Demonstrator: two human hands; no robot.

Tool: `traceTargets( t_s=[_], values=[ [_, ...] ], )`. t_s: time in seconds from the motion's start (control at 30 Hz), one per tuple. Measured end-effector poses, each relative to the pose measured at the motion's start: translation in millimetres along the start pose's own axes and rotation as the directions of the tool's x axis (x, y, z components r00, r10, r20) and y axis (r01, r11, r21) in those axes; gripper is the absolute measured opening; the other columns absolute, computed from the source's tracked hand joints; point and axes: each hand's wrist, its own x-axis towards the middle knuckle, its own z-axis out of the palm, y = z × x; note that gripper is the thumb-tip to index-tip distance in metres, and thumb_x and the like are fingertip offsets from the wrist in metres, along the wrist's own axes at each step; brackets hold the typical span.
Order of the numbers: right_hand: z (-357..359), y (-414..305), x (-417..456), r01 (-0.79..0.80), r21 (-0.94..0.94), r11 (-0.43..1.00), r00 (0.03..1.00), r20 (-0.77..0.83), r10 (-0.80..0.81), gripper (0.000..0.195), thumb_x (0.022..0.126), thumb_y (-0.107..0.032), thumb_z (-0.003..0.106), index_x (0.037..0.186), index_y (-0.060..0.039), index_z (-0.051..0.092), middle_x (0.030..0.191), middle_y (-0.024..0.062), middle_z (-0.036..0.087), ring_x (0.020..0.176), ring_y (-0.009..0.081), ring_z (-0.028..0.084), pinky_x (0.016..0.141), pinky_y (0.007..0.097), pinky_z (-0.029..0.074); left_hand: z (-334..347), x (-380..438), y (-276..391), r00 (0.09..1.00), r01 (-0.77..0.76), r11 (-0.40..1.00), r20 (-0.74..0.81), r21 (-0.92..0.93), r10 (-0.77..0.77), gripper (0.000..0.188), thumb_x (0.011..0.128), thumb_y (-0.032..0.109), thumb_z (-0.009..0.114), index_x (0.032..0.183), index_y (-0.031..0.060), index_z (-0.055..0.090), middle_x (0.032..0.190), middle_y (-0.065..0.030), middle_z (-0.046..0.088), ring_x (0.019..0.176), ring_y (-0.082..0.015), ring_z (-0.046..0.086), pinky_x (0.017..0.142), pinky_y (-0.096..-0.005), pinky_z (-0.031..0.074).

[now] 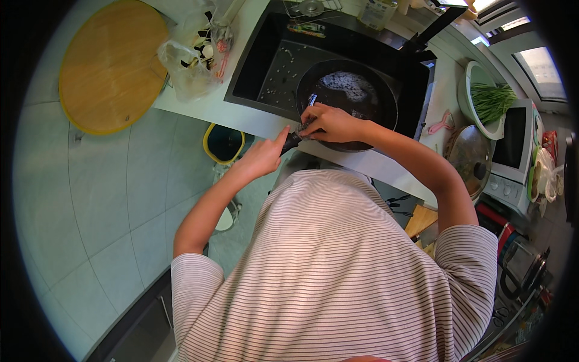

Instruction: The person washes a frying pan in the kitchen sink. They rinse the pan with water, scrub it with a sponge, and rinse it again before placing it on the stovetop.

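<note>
A dark frying pan (375, 108) lies tilted over the front edge of the black sink (267, 59), with white suds and liquid in it. My left hand (263, 157) grips the pan's black handle (291, 143), its index finger stretched along it. Pinched in my right hand (334, 123) is a greyish scouring pad (306, 129), pressed against the handle close to the pan. The pad is partly hidden by my fingers, so its material is hard to make out. Small pale bits are scattered over the sink floor left of the pan.
A plastic bag of scraps (199, 68) and a round wooden board (113, 68) are at left. The black faucet (418, 40) rises behind the sink. Right are a pink peeler (441, 123), a glass lid (468, 156) and a bowl of green vegetables (470, 77). A yellow-rimmed bin (224, 144) stands below.
</note>
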Motion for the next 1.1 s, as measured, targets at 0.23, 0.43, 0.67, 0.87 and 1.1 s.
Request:
traceTargets(
  t_s=[0.23,0.43,0.67,0.87,1.1],
  values=[
    [3.4,-6.6,3.2,-0.010,-0.052,0.999,0.994,-0.113,0.004,0.024,0.073,-0.012,0.068,0.096,-0.0192,0.071,0.101,0.0009,0.054,0.095,0.0205,0.051,0.078,0.0310,0.047,-5.9,3.8,1.7,1.000,0.009,1.000,0.007,-0.006,-0.009,0.078,0.074,0.006,0.059,0.140,0.0034,0.017,0.069,-0.0250,0.059,0.065,-0.0412,0.060,0.060,-0.0472,0.049],
    [-12.6,-1.0,-21.0,0.042,-0.057,0.997,0.996,-0.082,-0.047,0.024,0.072,-0.011,0.067,0.095,-0.0183,0.071,0.101,0.0023,0.055,0.098,0.0219,0.052,0.081,0.0328,0.047,0.2,1.4,-3.3,1.000,-0.009,1.000,0.002,-0.005,0.009,0.079,0.074,0.006,0.058,0.141,0.0039,0.016,0.067,-0.0236,0.059,0.062,-0.0403,0.059,0.059,-0.0473,0.049],
    [4.1,148.7,-45.0,-0.705,-0.180,0.686,0.694,-0.376,0.614,0.034,0.074,-0.008,0.063,0.107,-0.0147,0.064,0.114,0.0161,0.049,0.101,0.0356,0.053,0.088,0.0405,0.046,1.9,3.2,-2.6,1.000,-0.026,0.999,-0.001,0.029,0.026,0.081,0.073,0.006,0.060,0.141,0.0036,0.015,0.065,-0.0230,0.059,0.060,-0.0398,0.058,0.058,-0.0468,0.048],
    [31.2,150.5,23.9,-0.744,0.336,0.577,0.273,-0.636,0.722,0.044,0.067,-0.010,0.070,0.108,-0.0067,0.054,0.109,0.0207,0.050,0.098,0.0391,0.054,0.084,0.0439,0.046,4.2,1.2,-6.1,1.000,-0.015,0.999,0.002,0.039,0.015,0.081,0.073,0.005,0.060,0.140,0.0038,0.016,0.064,-0.0230,0.058,0.060,-0.0393,0.058,0.057,-0.0464,0.048],
    [59.4,103.4,45.8,-0.197,0.958,0.211,0.562,-0.066,0.824,0.026,0.079,-0.010,0.066,0.103,-0.0035,0.059,0.091,0.0047,0.059,0.078,0.0136,0.059,0.064,0.0278,0.052,1.6,2.7,-1.8,1.000,-0.002,0.999,0.009,0.040,0.001,0.079,0.073,0.006,0.059,0.140,0.0048,0.017,0.061,-0.0220,0.057,0.058,-0.0390,0.057,0.055,-0.0464,0.047]
  ],
)
